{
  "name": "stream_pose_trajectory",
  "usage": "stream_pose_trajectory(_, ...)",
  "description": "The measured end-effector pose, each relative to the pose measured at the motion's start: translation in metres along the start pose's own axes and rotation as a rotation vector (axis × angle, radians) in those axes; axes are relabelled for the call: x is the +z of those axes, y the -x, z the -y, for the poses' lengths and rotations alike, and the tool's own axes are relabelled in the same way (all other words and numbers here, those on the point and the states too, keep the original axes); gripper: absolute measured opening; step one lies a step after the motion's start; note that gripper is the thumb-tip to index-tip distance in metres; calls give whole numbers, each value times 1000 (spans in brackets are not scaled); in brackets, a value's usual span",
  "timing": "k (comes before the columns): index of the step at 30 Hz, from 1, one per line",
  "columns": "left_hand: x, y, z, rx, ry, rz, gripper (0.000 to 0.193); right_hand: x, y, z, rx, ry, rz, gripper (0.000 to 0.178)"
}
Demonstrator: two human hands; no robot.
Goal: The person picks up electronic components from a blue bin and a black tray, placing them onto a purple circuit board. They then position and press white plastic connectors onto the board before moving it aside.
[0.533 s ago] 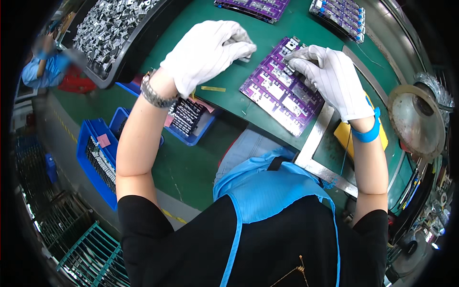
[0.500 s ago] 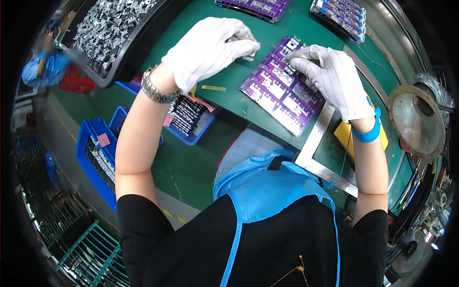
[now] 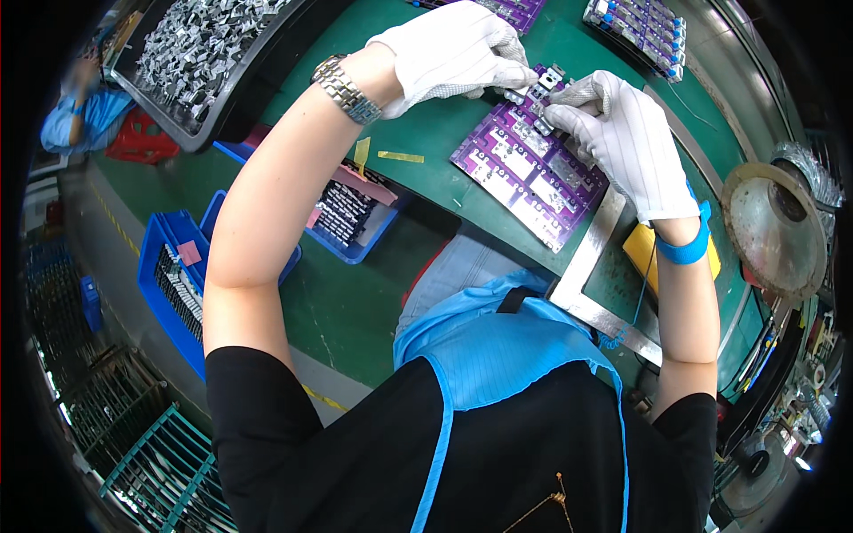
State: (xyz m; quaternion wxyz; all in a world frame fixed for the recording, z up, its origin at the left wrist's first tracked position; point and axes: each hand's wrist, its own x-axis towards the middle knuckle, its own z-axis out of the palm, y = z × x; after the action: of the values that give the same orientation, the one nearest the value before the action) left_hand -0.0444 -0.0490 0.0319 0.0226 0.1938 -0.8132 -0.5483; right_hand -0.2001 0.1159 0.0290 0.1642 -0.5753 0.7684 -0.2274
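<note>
Both gloved hands have closed in together: the left hand [image 3: 453, 49] and right hand [image 3: 626, 142] pinch a small metal part [image 3: 540, 86] over the purple circuit board's [image 3: 524, 173] far end, near the green desk's [image 3: 426, 124] front edge.

Green desk [image 3: 426, 124] with boards, trays and a metal frame

The desk is seen running from the upper left to the right of the frame. A purple circuit board [image 3: 524, 169] is laid on it at upper centre, with more purple boards [image 3: 640, 27] at the top edge. A black tray of grey metal parts [image 3: 200, 53] is set at the upper left. Two strips of yellow tape [image 3: 400, 156] are stuck left of the board. A silver metal frame [image 3: 591, 258] is placed at the right, just beside the board's lower end.
</note>
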Motion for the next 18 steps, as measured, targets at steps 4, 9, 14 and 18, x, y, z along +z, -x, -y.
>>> stream_pose_trajectory(4, 3, -6, 6, 26, -9, 20, 17, 4, 0, -6, -102, 42, -91, 37)
stream_pose_trajectory(9, 6, -10, 6, 68, -39, 47, 17, 3, -2, -7, -100, 95, -115, 39)
stream_pose_trajectory(14, 7, -14, 7, 191, -239, -1, 19, 0, -3, -4, -101, 129, -104, 39)
stream_pose_trajectory(18, 8, -15, 8, 176, -231, -2, 19, -3, -5, 1, -9, 74, -47, 38)
